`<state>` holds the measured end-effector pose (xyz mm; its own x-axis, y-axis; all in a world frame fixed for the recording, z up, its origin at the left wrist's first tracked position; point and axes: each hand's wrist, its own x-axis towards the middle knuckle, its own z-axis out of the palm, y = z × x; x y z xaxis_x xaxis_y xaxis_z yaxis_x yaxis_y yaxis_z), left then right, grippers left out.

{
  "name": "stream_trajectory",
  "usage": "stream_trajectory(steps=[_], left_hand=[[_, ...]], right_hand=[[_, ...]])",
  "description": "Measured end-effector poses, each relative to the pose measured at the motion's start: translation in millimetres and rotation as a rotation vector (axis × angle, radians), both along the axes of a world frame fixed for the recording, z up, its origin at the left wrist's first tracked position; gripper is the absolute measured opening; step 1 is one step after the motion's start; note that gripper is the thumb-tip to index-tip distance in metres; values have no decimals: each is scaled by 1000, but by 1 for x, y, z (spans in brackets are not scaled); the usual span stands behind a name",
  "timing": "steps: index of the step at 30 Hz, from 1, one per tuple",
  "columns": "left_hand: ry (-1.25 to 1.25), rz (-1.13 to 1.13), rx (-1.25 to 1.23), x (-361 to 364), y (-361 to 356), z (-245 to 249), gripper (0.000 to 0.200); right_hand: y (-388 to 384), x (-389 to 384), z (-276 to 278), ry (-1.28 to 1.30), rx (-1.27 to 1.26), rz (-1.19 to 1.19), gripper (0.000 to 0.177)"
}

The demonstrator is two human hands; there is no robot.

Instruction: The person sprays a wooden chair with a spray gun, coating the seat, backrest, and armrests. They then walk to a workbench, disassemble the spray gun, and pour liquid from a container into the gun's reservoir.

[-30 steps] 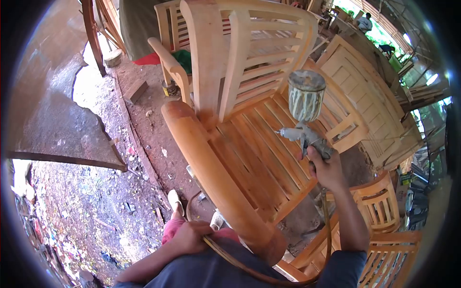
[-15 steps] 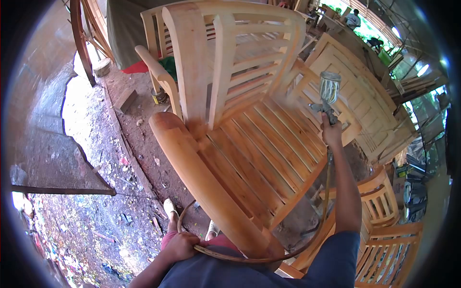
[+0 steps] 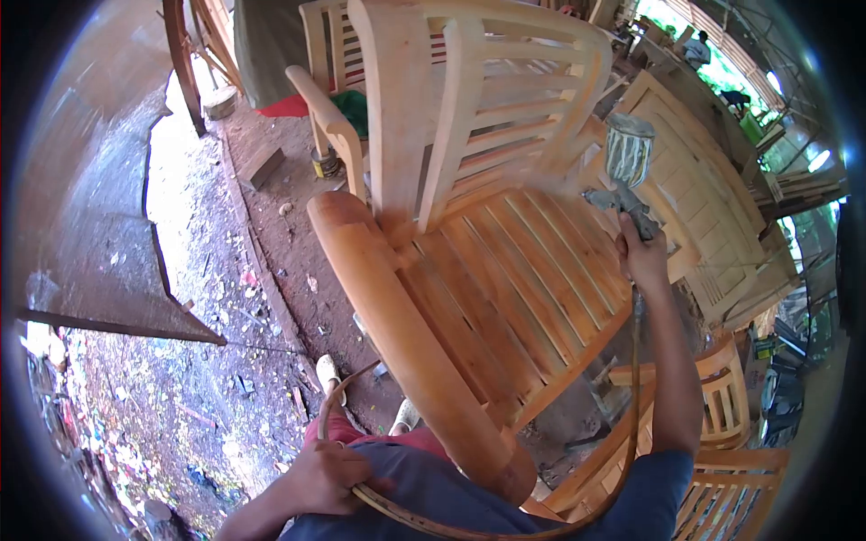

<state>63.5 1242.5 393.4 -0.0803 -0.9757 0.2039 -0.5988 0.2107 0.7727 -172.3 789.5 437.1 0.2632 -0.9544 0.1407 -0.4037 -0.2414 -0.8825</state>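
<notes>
My right hand grips a spray gun with a paint-streaked cup on top. Its nozzle points left over the seat of a wooden armchair, and a pale mist hangs near the slatted backrest. The seat slats and the near armrest look darker and glossier than the pale backrest. Down at my waist, my left hand is closed around the air hose. That hose loops across my lap and up to the gun.
Behind stands another pale wooden chair with red and green cloth. Carved door panels lean at the right, with slatted chairs below them. A small can and a wood block sit on the dirt floor. A person is far back.
The camera view has shifted, so the chair appears further right. My right hand with the spray gun sits slightly lower against the chair. My left hand has lifted the hose closer to my body.
</notes>
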Motion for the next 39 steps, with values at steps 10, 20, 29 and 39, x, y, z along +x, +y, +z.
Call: stream_trajectory(steps=[10, 20, 29, 39], left_hand=[[-4, 6, 29, -1, 2, 6, 43], [-42, 97, 47, -4, 6, 1, 35], [28, 210, 7, -9, -3, 16, 31], [-27, 57, -46, 7, -8, 3, 41]], right_hand=[[44, 17, 5, 82, 10, 288, 37], [-73, 1, 8, 177, -134, -138, 41], [-118, -8, 3, 207, -388, -235, 36], [35, 28, 34, -53, 14, 174, 31]])
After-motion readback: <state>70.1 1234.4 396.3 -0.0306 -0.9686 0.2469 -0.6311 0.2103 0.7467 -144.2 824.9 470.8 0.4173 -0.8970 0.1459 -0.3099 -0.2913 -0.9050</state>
